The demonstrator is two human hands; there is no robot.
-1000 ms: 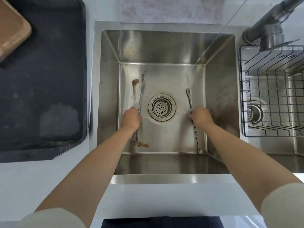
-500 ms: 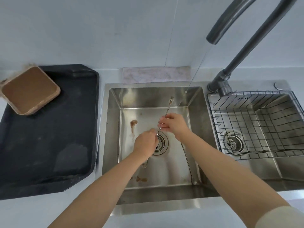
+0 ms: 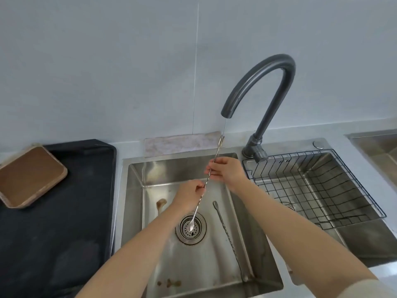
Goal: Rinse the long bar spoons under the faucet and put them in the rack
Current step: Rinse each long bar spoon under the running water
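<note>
I hold one long twisted bar spoon [image 3: 198, 207] slanted over the left sink basin [image 3: 137, 211]. Its forked top end touches a thin stream of water from the dark curved faucet [image 3: 266, 82]. Its bowl hangs over the drain [image 3: 191, 227]. My left hand [image 3: 189, 194] pinches the middle of the stem. My right hand [image 3: 227, 171] grips the stem higher up. A second bar spoon [image 3: 227, 235] lies flat on the basin floor to the right of the drain. The black wire rack [image 3: 311, 186] sits in the right basin with nothing in it.
Brown stains [image 3: 161, 204] mark the basin floor at left and near the front. A black tray [image 3: 53, 211] lies on the counter at left with a brown square dish [image 3: 30, 175] on it. A cloth [image 3: 182, 143] lies behind the sink. Another steel basin edge [image 3: 378, 145] shows at far right.
Both hands lifted one bar spoon off the basin floor and raised it until its top end met the water stream. The right-hand spoon stayed on the floor. My view tilted upward.
</note>
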